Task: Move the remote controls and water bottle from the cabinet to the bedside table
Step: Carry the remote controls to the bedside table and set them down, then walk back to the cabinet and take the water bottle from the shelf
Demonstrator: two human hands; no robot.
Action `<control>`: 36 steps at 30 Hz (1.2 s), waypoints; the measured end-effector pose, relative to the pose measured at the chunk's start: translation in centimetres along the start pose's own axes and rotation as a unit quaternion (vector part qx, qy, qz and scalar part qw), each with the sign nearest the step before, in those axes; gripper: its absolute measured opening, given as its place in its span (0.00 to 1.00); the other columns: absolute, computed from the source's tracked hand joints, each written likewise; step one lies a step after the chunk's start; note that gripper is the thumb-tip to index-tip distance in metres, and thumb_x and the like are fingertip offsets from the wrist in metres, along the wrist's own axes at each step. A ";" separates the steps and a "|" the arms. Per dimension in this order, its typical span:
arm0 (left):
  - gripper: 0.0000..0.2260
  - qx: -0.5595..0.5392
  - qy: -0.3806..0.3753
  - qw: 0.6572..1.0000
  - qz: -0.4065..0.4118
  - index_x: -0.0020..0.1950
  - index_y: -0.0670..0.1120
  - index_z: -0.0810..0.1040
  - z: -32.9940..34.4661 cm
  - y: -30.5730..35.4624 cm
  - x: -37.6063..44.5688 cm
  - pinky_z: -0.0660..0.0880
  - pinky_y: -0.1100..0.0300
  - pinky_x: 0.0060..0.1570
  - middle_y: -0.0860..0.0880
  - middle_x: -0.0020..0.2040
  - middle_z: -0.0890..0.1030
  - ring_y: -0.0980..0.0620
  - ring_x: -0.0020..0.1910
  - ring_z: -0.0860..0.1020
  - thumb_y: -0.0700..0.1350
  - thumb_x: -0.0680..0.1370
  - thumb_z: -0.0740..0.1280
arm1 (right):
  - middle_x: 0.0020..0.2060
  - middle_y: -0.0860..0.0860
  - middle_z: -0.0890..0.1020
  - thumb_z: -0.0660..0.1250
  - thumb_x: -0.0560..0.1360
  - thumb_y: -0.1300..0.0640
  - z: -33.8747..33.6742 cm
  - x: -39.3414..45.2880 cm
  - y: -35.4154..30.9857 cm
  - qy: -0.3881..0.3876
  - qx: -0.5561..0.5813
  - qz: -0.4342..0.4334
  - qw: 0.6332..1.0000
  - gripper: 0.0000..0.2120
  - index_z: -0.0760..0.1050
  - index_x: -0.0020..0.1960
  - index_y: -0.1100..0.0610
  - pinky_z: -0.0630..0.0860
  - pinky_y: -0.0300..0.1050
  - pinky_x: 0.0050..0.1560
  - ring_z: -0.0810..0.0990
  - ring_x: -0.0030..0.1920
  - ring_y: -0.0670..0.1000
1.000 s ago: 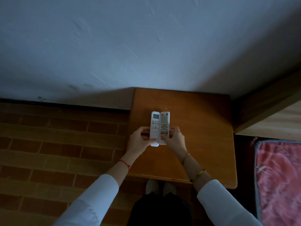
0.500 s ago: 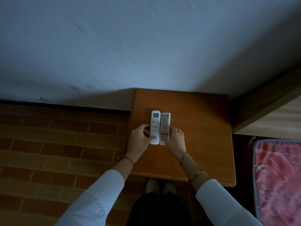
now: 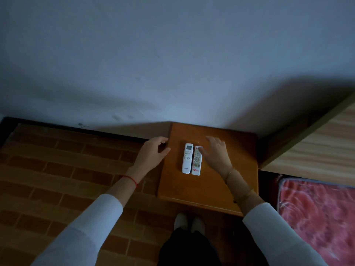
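Note:
Two white remote controls lie side by side on the brown wooden bedside table [image 3: 226, 187]. The left remote [image 3: 187, 158] has a small screen at its far end; the right remote [image 3: 196, 163] has coloured buttons and a red logo. My left hand [image 3: 152, 153] hovers at the table's left edge, fingers loosely curled, holding nothing. My right hand [image 3: 216, 152] is spread open just right of the remotes, its thumb over the far end of the right remote. No water bottle or cabinet is in view.
A grey-white wall [image 3: 172, 64] rises right behind the table. Brick-patterned floor [image 3: 57, 169] lies to the left. A wooden bed frame [image 3: 317, 141] and a red patterned mattress [image 3: 317, 217] stand at the right. My shoes [image 3: 189, 221] show below the table's front edge.
Both hands have let go of the remotes, which now lie on the table. My left hand moved out to the table's left edge and my right hand moved right and forward.

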State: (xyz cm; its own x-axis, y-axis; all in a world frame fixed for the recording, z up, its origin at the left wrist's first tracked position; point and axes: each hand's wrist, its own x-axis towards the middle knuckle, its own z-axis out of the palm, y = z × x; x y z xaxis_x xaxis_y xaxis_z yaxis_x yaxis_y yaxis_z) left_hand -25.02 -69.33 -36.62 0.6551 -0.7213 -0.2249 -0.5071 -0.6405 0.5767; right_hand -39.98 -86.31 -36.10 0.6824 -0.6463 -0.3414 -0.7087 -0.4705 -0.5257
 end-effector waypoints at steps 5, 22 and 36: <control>0.21 0.048 0.056 0.996 0.048 0.70 0.47 0.71 -11.0 4.2 -4.5 0.71 0.57 0.65 0.50 0.67 0.75 0.52 0.66 0.73 0.50 0.78 0.66 | 0.69 0.56 0.70 0.63 0.77 0.52 -8.7 -3.9 -7.2 0.032 -0.011 -0.111 0.993 0.25 0.64 0.72 0.57 0.63 0.53 0.70 0.63 0.71 0.57; 0.21 0.071 0.278 0.957 -0.051 0.71 0.48 0.70 -27.2 10.1 -26.0 0.68 0.53 0.69 0.49 0.68 0.74 0.51 0.68 0.71 0.48 0.78 0.66 | 0.65 0.55 0.75 0.64 0.77 0.48 -18.3 -17.0 -25.0 0.043 -0.050 -0.427 0.902 0.25 0.67 0.70 0.57 0.68 0.53 0.68 0.67 0.69 0.57; 0.20 0.077 0.452 0.844 -0.277 0.68 0.46 0.73 -23.9 9.4 -45.1 0.67 0.52 0.67 0.46 0.66 0.76 0.48 0.65 0.73 0.48 0.76 0.68 | 0.67 0.54 0.73 0.63 0.77 0.48 -13.1 -27.0 -31.7 -0.115 -0.063 -0.589 0.798 0.24 0.66 0.70 0.55 0.62 0.52 0.69 0.66 0.70 0.55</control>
State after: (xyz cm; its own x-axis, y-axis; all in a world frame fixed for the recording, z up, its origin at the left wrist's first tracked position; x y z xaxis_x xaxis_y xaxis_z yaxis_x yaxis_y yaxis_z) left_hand -45.89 -36.53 -2.29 0.9400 0.1524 0.3054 -0.0031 -0.8909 0.4542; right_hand -38.29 -61.79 0.03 0.8928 0.4085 0.1897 0.4451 -0.7359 -0.5103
